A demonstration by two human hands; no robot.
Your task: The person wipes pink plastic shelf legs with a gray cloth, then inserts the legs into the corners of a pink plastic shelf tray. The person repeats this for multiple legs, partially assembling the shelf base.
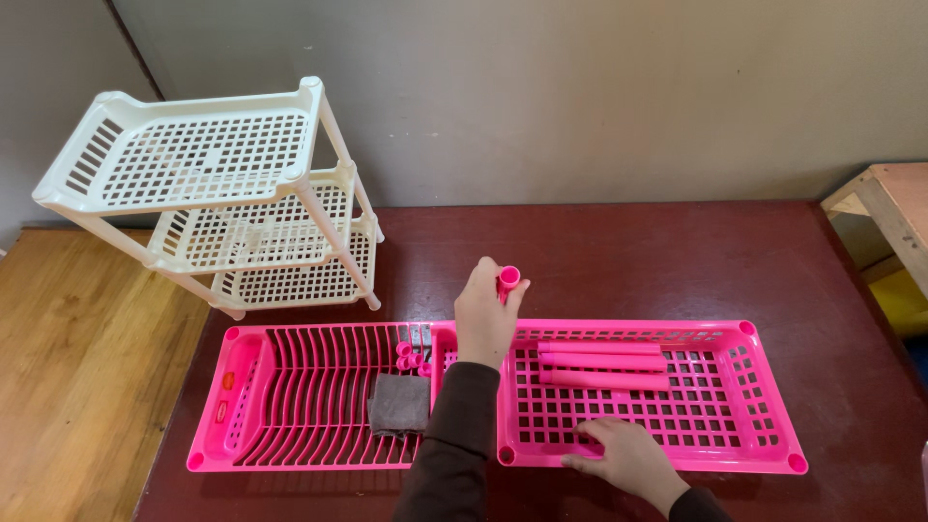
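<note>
My left hand (486, 314) is closed around a short pink plastic tube (508, 280), held upright over the far rim of a pink slotted tray (764, 387). My right hand (628, 454) lies flat with fingers spread on that tray's near part. Three long pink tubes (601, 364) lie side by side inside the tray. To the left sits a pink dish rack tray (290, 387) with several small pink caps (411, 360) and a grey folded cloth (398, 404) in it.
A cream three-tier plastic shelf (222, 184) stands at the far left corner of the dark red table (628, 261). A wooden bench (889, 208) is at the right. Wooden floor (77, 358) lies to the left.
</note>
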